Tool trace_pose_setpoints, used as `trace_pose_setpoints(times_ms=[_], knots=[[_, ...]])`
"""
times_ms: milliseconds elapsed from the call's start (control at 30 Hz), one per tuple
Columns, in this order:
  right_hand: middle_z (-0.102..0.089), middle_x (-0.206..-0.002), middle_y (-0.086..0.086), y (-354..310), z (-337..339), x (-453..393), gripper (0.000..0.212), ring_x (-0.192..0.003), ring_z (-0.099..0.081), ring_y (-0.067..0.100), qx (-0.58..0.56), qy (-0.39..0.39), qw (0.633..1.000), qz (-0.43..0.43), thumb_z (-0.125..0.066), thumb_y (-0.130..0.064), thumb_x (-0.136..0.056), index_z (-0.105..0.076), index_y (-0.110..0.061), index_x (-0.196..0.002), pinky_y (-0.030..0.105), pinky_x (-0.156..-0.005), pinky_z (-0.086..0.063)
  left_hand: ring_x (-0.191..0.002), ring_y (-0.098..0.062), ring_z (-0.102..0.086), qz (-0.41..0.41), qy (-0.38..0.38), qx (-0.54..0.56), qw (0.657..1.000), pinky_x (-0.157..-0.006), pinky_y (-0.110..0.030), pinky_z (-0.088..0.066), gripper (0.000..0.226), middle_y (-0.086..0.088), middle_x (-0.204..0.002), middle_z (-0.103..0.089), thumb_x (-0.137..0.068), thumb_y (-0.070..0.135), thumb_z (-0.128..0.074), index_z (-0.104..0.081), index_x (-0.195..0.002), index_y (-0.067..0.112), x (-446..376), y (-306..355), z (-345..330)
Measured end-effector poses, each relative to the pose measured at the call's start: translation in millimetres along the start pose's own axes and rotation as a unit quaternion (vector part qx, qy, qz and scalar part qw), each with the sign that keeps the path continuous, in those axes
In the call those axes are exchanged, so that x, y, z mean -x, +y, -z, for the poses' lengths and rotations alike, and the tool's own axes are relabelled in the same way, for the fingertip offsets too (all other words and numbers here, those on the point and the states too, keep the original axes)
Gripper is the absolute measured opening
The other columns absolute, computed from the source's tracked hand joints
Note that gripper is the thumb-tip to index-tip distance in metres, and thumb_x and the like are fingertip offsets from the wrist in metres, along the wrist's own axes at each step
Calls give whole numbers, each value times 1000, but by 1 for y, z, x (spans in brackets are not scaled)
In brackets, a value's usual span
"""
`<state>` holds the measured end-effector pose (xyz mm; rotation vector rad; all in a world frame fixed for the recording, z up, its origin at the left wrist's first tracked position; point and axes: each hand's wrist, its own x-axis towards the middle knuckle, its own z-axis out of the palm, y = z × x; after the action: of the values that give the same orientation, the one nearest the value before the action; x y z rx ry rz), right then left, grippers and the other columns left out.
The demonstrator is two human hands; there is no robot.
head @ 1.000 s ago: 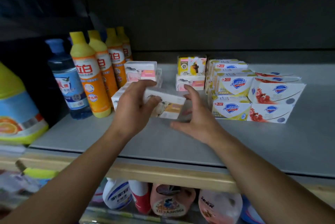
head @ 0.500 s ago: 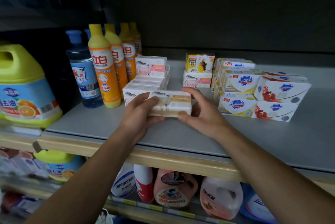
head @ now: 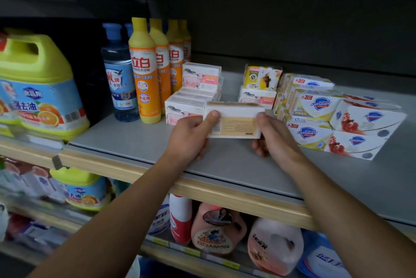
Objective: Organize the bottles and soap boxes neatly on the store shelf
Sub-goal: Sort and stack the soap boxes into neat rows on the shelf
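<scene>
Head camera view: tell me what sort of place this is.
Most likely a shop's cleaning-goods aisle. A grey shelf carries a row of identical orange detergent bottles and stacked Safeguard soap boxes, with more bottles on the shelf below.

Both arms are stretched forward; a box (head: pixel 234 120) is clasped between the left hand (head: pixel 189 137) and right hand (head: pixel 275 137), thumbs on top.
</scene>
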<state>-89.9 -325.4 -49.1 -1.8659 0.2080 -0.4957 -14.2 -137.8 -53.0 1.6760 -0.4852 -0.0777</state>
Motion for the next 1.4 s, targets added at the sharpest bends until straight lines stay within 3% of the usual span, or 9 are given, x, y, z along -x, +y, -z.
trace_pose_setpoints(times_ms=[333, 433, 533, 700, 833, 933, 1033, 1167, 1400], knots=[[-53, -44, -2, 1, 1, -1, 38, -39, -48, 9, 66, 54, 996, 30, -47, -47, -98, -69, -21, -82, 20, -39, -39, -45, -19, -51, 13, -21, 39, 999, -40, -25, -42, 44, -7, -54, -59, -94, 54, -51, -71, -87, 15, -2, 0, -1], [-62, -55, -2, 1, 1, -2, 27, -41, -52, 10, 53, 61, 995, 52, -52, -39, -98, -69, -20, -88, 19, -41, -41, -56, -20, -61, 25, -39, 100, 994, -50, -27, -51, 38, -10, -71, -70, -96, 50, -50, -71, -97, 19, -1, 1, 2], [-70, -85, -1, 2, 1, -3, 22, -44, -58, 12, 35, 40, 995, 80, -54, -33, -98, -63, -25, -117, 20, -43, -45, -61, -22, -66, 54, -52, 166, 983, -56, -30, -55, 39, -8, -86, -73, -96, 55, -45, -67, -104, 24, -2, 5, 3], [-63, -123, -2, 6, -1, -2, 53, -69, -72, 26, -60, -71, 994, 61, -69, -8, -87, -54, -33, -131, 29, -64, -56, -63, -22, -68, 86, -52, 231, 968, -59, -32, -58, 28, -1, -82, -72, -96, 42, -56, -66, -107, 18, -4, 6, 8], [-67, -117, -2, 8, -3, -3, 41, -104, -68, 26, -138, -112, 984, 17, -71, -32, -78, -65, -34, -118, 40, -85, -57, -92, -26, -73, 84, -70, 258, 960, -72, -39, -61, 30, -13, -109, -69, -92, 12, -64, -61, -122, 12, -6, 3, 8], [-67, -122, -3, 7, -3, -8, 23, -113, -63, 20, -98, -21, 995, 28, -57, -26, -96, -67, -38, -113, 52, -101, -48, -103, -30, -69, 67, -78, 252, 962, -83, -45, -59, 47, -13, -123, -65, -88, -1, -65, -54, -132, 13, -5, 1, 7], [-61, -128, -8, 4, -1, -5, 35, -109, -64, 8, -29, -1, 998, 61, -63, -17, -93, -62, -40, -119, 44, -98, -52, -112, -30, -65, 57, -55, 210, 974, -94, -49, -55, 59, -10, -127, -62, -82, -8, -69, -51, -135, 12, -5, -1, 6], [-61, -129, -7, 1, -1, 0, 47, -100, -68, 7, -25, -7, 992, 120, -65, 0, -88, -58, -30, -123, 27, -84, -57, -103, -30, -70, 29, -58, 193, 979, -90, -40, -57, 35, -14, -113, -71, -87, 1, -68, -63, -121, 2, -4, -3, 5], [-56, -132, 1, -2, -1, -1, 55, -121, -56, 15, 135, 7, 970, 200, -68, 2, -85, -54, -18, -135, 40, -101, -49, -108, -26, -68, -27, -47, 157, 986, -96, -46, -53, 27, -10, -114, -72, -90, 14, -65, -67, -117, 8, 0, -3, 5]])
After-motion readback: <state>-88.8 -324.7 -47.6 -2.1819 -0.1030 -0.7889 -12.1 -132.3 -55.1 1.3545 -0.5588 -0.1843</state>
